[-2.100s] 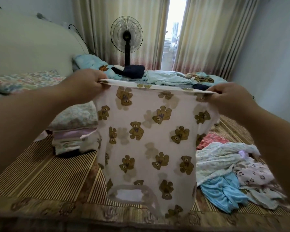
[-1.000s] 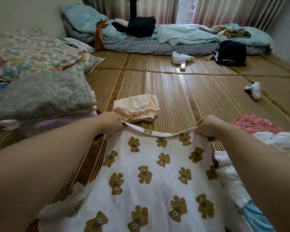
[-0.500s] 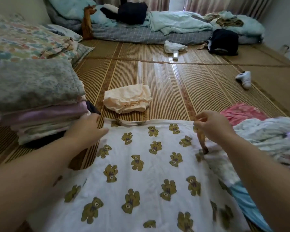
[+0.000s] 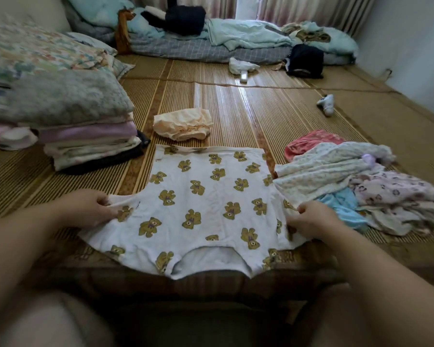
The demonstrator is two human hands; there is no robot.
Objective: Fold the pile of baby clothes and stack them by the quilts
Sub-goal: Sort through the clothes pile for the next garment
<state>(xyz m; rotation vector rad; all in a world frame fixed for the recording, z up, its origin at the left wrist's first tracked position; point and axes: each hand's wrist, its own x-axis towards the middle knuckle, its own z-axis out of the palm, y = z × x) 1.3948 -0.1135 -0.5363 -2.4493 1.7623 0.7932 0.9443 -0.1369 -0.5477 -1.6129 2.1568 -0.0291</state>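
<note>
early stage: one peach piece (image 4: pixel 183 123) folded near the quilts (image 4: pixel 60 113), bear shirt (image 4: pixel 206 204) flat on the mat (image 4: pixel 236 101), left grip (image 4: pixel 90 209) and right grip (image 4: pixel 311 219) pinching its sleeves, pile (image 4: pixel 348 181) unfolded.

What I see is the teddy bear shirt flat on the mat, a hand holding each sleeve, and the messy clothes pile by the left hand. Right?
Not quite. The head view shows the messy clothes pile by the right hand, not the left hand. The rest holds: the teddy bear shirt lies flat on the mat, a hand holding each sleeve.
</note>
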